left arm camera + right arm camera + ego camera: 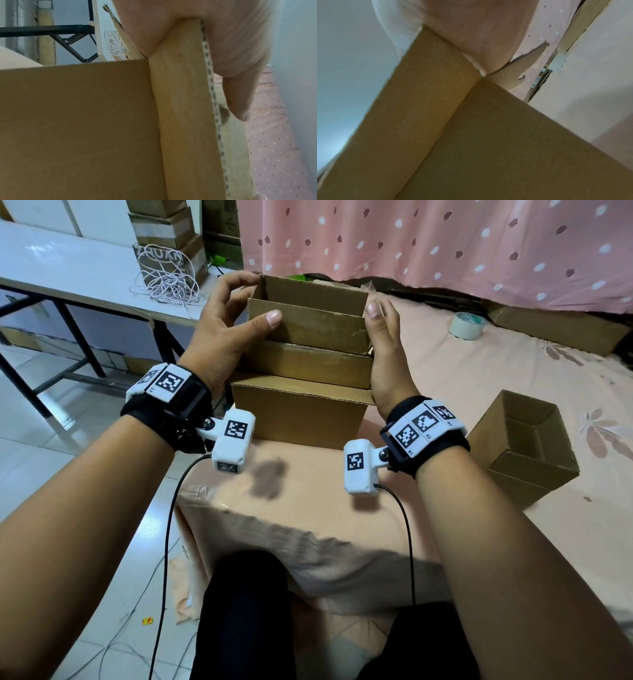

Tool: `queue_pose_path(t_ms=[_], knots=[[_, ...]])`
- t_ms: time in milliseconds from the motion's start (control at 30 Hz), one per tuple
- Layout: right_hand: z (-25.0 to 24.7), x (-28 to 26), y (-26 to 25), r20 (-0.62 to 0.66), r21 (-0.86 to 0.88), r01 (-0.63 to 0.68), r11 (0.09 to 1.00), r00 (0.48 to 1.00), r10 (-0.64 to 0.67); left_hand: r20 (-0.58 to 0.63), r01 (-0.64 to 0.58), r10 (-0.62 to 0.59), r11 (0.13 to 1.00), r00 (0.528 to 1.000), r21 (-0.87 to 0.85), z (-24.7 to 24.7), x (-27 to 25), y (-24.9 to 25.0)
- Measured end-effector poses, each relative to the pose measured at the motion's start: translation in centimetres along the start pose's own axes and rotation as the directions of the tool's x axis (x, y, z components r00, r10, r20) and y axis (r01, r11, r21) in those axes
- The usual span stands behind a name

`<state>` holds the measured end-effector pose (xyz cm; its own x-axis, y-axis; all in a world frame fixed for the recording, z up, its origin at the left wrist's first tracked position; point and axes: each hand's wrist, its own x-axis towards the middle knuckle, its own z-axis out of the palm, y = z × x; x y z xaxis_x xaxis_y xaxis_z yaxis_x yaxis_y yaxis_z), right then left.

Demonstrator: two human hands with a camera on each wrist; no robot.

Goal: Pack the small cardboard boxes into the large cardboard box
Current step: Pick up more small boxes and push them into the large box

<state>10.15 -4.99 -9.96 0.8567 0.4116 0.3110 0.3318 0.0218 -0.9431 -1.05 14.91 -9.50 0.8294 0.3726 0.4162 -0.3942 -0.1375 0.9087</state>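
A small open-topped cardboard box [308, 320] is held between both hands above two more cardboard layers [301, 409] stacked under it on the bed. My left hand [263, 299] grips its left end, thumb on the near wall and fingers over the far corner. In the left wrist view the thumb [240, 94] lies along the box's [77, 121] corrugated edge. My right hand [383, 337] clasps the right end, thumb up along the near corner, its fingers hidden behind the box. The right wrist view shows the palm [479, 33] against a corner of the box [471, 135]. Whether the layers below are the large box cannot be told.
Another open cardboard box [524, 440] stands on the bed at the right. A tape roll [466, 325] and flat cardboard [561, 326] lie at the back right. A white table [68, 268] with coiled cord [168, 282] stands on the left. Pink curtain behind.
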Motion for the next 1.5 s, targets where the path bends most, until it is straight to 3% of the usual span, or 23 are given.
queue_pose_path(t_ms=[667,1233,1500], knots=[[0.0,-0.4,-0.5,-0.009,-0.021,-0.021,1.0,1.0,0.021,-0.005,-0.019,0.019,1.0,1.0,0.024,0.0,0.0,-0.1],[0.2,-0.6,-0.8,-0.024,-0.037,-0.051,0.998,0.998,0.05,-0.079,-0.019,0.035,0.982,0.996,0.186,0.1,0.7,-0.5],[0.3,-0.9,-1.2,-0.028,-0.056,-0.055,0.997,0.998,0.054,-0.102,0.005,0.006,0.994,0.995,0.109,0.1,0.7,-0.6]])
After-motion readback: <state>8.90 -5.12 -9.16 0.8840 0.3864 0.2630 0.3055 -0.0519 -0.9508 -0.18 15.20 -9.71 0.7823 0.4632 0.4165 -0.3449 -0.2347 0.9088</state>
